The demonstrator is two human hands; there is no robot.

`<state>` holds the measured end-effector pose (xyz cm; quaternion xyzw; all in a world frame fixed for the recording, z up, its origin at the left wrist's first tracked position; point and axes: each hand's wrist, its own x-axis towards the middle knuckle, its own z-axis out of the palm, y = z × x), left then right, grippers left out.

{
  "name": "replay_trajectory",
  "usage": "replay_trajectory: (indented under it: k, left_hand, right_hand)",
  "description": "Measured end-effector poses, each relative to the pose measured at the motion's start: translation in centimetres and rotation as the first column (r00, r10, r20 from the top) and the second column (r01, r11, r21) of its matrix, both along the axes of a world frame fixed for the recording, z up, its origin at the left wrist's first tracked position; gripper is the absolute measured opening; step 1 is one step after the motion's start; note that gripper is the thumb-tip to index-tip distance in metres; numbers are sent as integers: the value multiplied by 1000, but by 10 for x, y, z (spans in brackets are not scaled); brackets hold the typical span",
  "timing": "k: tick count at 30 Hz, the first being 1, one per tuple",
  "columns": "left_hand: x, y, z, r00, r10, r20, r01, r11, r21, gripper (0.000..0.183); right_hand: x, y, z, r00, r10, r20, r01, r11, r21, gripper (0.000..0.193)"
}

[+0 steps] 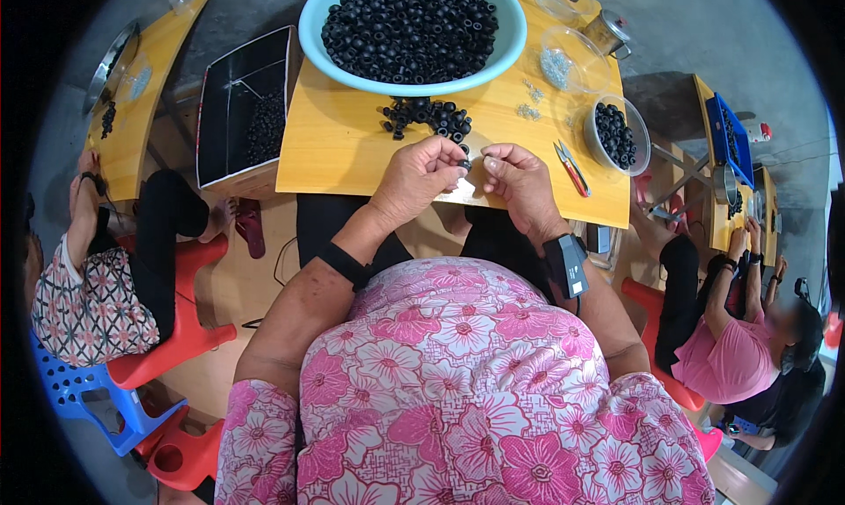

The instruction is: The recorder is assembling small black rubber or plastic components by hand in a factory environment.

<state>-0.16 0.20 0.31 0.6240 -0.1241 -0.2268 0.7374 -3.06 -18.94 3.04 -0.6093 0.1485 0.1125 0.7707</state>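
Above the near edge of the yellow table, my left hand pinches a small round black part between thumb and fingertips. Close by on its right, my right hand is also closed in a pinch; what sits at its fingertips is too small to make out. Just beyond both hands lies a loose heap of black parts, some showing a hole through the middle. Behind that heap stands a light blue basin filled with many similar black parts.
Red-handled snips lie right of my hands, beside a clear tub of black parts. Farther back are a clear container with small silvery pieces and a metal mug. Left stands an open box. People sit at tables on both sides.
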Motion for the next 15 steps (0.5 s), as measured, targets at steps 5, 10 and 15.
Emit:
replay_trajectory:
  k: [5,10,15]
  left_hand:
    - [4,1,-2,1000,-3,2,3,1000,-18,13]
    - [7,2,-4,1000,-9,2,9,999,-41,13]
    - [6,2,-3,1000,-10,-17,9,999,-47,13]
  right_hand:
    - [4,1,-5,997,46,-59,-36,985,171,15]
    - [7,4,-3,995,55,-81,-39,982,183,14]
    - [5,6,-2,996,47,-81,-33,986,161,13]
